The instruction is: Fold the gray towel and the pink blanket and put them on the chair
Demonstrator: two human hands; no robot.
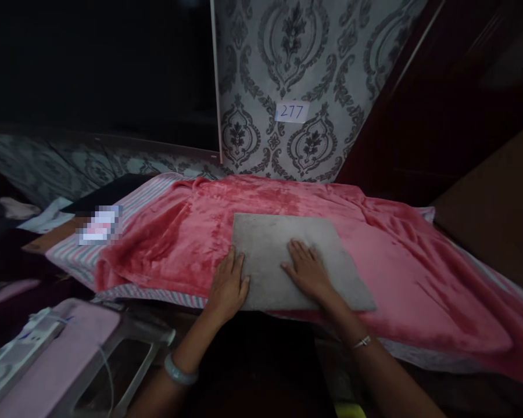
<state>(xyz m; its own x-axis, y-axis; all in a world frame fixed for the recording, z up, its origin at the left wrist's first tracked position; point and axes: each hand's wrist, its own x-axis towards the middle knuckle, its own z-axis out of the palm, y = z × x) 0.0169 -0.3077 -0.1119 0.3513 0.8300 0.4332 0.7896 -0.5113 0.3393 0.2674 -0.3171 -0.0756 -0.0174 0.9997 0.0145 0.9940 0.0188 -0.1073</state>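
Observation:
A flat grey rectangular board or mat (265, 244) lies on a pink plush blanket (169, 238). Near its middle, my right hand (307, 270) rests palm down with the fingers stretched out. At the board's left edge is my left hand (229, 284), its fingers pointing forward and its thumb reaching over the board; the fingers look apart and nothing shows in them. A pale bangle (181, 370) circles my left wrist, and a thin bracelet (361, 342) is on my right one.
Under the blanket is a striped cloth (143, 194). To the left stands a pink-topped stool (85, 325) carrying a white power strip (21, 339). A large dark screen (100, 75) hangs on the patterned wall (292, 52), beside a paper marked 277 (292, 111). Dark red furniture (422, 110) rises at right.

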